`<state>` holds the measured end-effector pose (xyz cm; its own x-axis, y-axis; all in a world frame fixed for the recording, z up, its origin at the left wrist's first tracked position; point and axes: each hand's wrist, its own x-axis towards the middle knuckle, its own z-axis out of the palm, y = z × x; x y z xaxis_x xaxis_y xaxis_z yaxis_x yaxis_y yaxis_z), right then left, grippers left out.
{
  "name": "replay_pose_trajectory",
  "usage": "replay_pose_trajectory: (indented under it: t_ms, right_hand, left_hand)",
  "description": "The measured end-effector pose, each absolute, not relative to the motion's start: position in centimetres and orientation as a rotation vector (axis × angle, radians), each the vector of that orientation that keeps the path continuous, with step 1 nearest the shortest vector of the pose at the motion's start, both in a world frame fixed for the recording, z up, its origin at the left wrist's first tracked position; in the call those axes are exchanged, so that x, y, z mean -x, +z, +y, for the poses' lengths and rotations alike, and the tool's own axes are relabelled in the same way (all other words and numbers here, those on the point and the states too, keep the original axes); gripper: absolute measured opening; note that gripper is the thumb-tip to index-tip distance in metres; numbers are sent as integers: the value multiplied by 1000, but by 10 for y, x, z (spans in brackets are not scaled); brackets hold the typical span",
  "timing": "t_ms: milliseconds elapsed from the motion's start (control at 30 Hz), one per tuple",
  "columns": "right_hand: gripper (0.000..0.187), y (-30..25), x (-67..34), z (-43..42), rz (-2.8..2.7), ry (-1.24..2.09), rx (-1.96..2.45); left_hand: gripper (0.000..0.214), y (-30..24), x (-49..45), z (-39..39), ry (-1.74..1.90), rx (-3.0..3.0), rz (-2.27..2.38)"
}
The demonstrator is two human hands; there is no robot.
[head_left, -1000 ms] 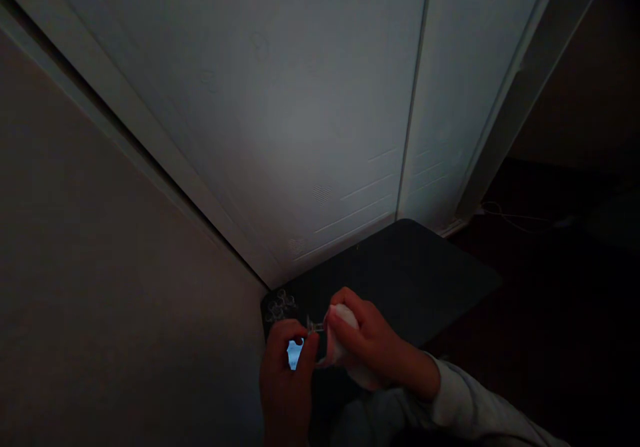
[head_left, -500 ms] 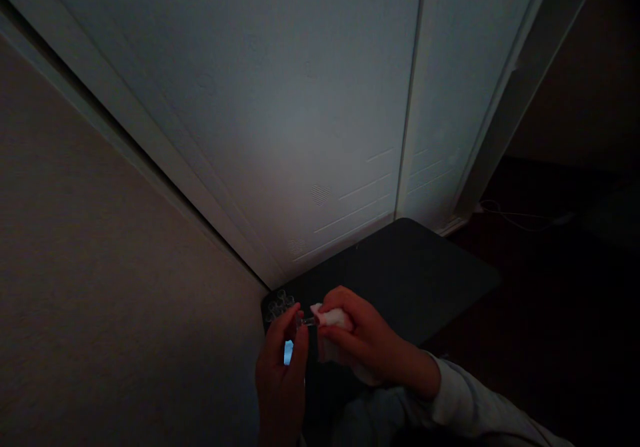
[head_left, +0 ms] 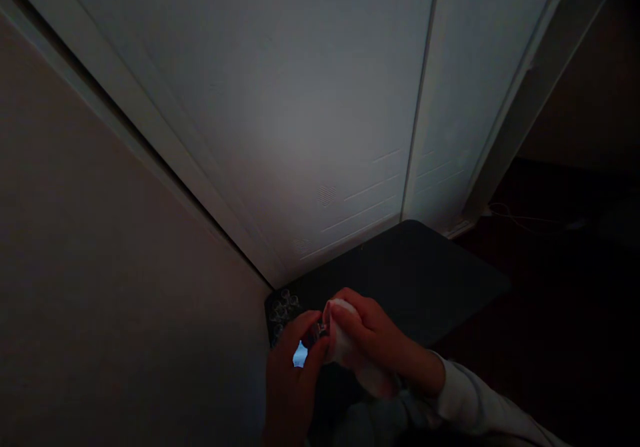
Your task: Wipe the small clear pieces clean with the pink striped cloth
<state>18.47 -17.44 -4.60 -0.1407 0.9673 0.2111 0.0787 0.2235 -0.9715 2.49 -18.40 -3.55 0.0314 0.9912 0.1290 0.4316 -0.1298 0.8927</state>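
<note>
In the head view, my left hand [head_left: 295,374] pinches a small clear glass-like piece [head_left: 321,329] between thumb and fingers. My right hand [head_left: 373,330] is closed on a pale cloth or tissue [head_left: 345,344], whose folds press against the right end of that piece and hide part of it. The cloth's loose end hangs down below the right hand. Several similar small clear pieces [head_left: 284,306] stand together at the table's left corner, just beyond my left hand. Dim light leaves their exact kind unclear.
A dark table [head_left: 400,274] lies under my hands, against white panelled doors [head_left: 310,100]. A bright bluish patch [head_left: 300,354], perhaps a screen, shows through the gap in my left hand. A wall [head_left: 125,267] rises close on the left. A thin cable [head_left: 520,217] lies at right.
The cloth has moved up over more of the clear piece, and my two hands are closer together. The whole view has shifted slightly, with the scene appearing further right.
</note>
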Motion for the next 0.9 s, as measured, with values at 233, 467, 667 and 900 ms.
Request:
replay_pose_trajectory:
  t_ms: [233, 467, 667, 900]
  right_hand:
    - [32, -48, -184, -172, -1428, 1148, 1108]
    - [33, -51, -183, -172, -1411, 1148, 1103]
    - [35, -49, -183, -173, -1336, 1167, 1072]
    - [36, -46, -185, -175, -1375, 1059, 1049]
  left_hand:
    - [22, -34, -26, -184, 1051, -1665, 1437]
    - [15, -37, -26, -184, 1051, -1677, 1340]
    - [12, -41, -31, -185, 1044, -1602, 1313]
    - [15, -41, -41, -188, 1068, -1422, 1255]
